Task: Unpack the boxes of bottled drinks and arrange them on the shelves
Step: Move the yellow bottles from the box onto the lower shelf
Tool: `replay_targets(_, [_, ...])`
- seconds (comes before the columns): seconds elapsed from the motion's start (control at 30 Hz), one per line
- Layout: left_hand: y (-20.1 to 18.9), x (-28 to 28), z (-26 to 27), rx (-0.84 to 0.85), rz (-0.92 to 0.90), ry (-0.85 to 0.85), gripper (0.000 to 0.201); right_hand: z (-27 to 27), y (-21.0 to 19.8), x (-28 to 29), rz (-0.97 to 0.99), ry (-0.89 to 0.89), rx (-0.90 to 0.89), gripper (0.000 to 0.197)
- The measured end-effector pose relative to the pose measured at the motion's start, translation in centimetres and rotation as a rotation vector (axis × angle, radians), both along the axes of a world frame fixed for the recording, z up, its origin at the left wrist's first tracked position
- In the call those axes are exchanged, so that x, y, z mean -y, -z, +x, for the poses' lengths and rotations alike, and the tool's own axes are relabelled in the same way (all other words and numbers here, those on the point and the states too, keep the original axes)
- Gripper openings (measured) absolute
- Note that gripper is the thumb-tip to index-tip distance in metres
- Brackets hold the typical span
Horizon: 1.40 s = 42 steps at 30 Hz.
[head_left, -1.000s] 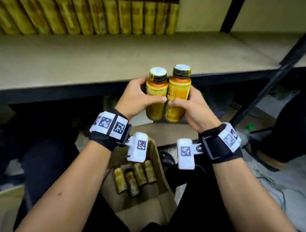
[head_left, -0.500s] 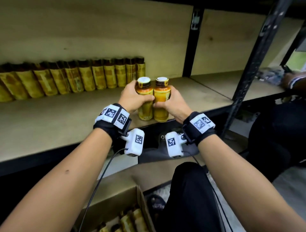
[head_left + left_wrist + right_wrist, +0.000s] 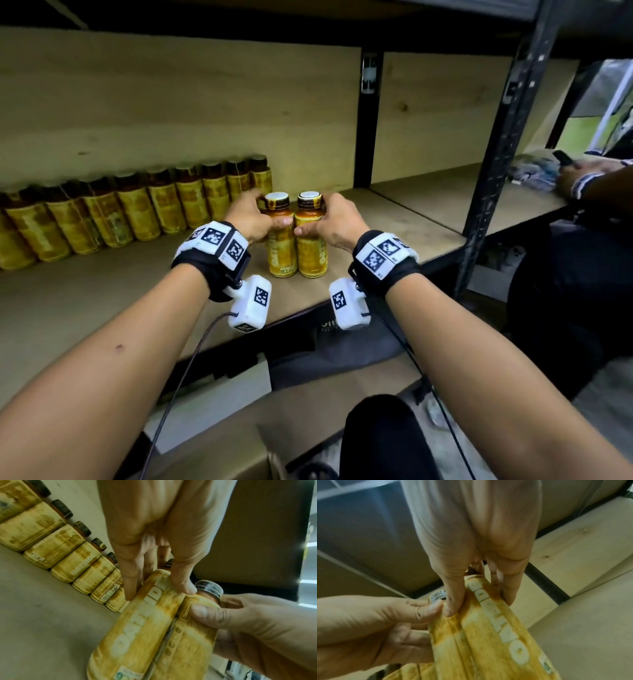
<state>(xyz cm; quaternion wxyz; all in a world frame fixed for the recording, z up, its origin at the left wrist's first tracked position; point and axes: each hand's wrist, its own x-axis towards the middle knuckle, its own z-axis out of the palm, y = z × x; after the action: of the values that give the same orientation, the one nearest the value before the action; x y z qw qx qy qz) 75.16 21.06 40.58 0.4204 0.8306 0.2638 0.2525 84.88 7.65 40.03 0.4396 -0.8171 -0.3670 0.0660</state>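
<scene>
Yellow bottles, 2 of them, stand upright side by side on the shelf (image 3: 102,308), just right of the back row (image 3: 137,209). Left hand (image 3: 251,219) wraps left bottle (image 3: 281,246), right hand (image 3: 337,222) wraps right bottle (image 3: 311,248), thumbs meeting in front. Prob. full, heavy-ish, slick labels; grip at shoulders, below caps.

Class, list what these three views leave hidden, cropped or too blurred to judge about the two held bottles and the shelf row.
- Head view: left hand and right hand cover both bottles' shoulders.
- Head view: the shelf row runs off the left edge, so its count is unknown.
- Right wrist view: the small label print is blurred.
- Whether the bottle bases touch the shelf: unclear.
</scene>
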Motion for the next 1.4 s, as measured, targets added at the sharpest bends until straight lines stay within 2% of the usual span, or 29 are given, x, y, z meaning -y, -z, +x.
replay_targets(0.07, [-0.2,-1.3,2.3,-0.048,0.064,0.011,0.07,1.8,0.0,-1.2,-0.032,0.033,0.03,0.054])
replay_targets(0.17, [-0.5,-3.0,5.5,-0.133,0.214,0.005,0.056,4.6,-0.1,-3.5,-0.076,0.102,0.067,0.063])
replay_targets(0.33, [-1.4,-6.5,10.3,-0.35,0.554,-0.032,0.078,9.0,-0.2,-7.0,-0.126,0.16,0.058,0.063])
replay_targets(0.43, [-2.6,-8.4,12.8,-0.58,0.794,-0.148,0.084,11.4,-0.2,-8.5,-0.139,0.143,0.067,0.057])
replay_targets(0.5, [-3.5,-9.5,14.6,-0.654,0.87,-0.164,0.083,12.6,-0.1,-9.6,-0.14,0.132,0.077,0.056])
replay_targets(0.67, [-4.1,-12.8,18.8,-0.706,0.917,-0.173,0.079,15.6,0.0,-12.8,-0.126,0.107,0.068,0.044])
replay_targets(0.77, [-3.7,-15.1,20.2,-0.701,0.897,-0.191,0.08,17.3,0.5,-15.2,-0.112,0.102,0.067,0.051])
replay_targets(0.83, [-3.5,-17.0,20.9,-0.669,0.869,-0.16,0.081,18.1,0.7,-16.9,-0.083,0.113,0.055,0.049])
replay_targets(0.93, [-3.2,-18.9,21.7,-0.608,0.787,-0.075,0.072,19.1,0.2,-18.6,-0.081,0.145,0.06,0.042])
replay_targets(1.03, [-3.1,-19.1,21.9,-0.579,0.751,-0.032,0.066,20.4,-0.5,-18.9,-0.089,0.148,0.05,0.051])
replay_targets(1.13, [-3.0,-18.7,21.7,-0.558,0.716,-0.018,0.067,20.9,-0.3,-19.4,-0.107,0.139,0.062,0.047])
replay_targets(1.2, [-2.8,-18.4,21.4,-0.53,0.739,-0.003,0.062,20.7,0.1,-19.7,-0.049,0.145,0.06,0.046])
replay_targets(1.27, [-2.6,-18.1,20.9,-0.521,0.796,-0.018,0.062,20.4,0.2,-19.9,-0.014,0.158,0.04,0.048])
replay_targets(1.4, [-2.9,-16.9,19.5,-0.534,0.87,-0.017,0.066,19.8,0.5,-19.2,-0.121,0.107,-0.005,0.07])
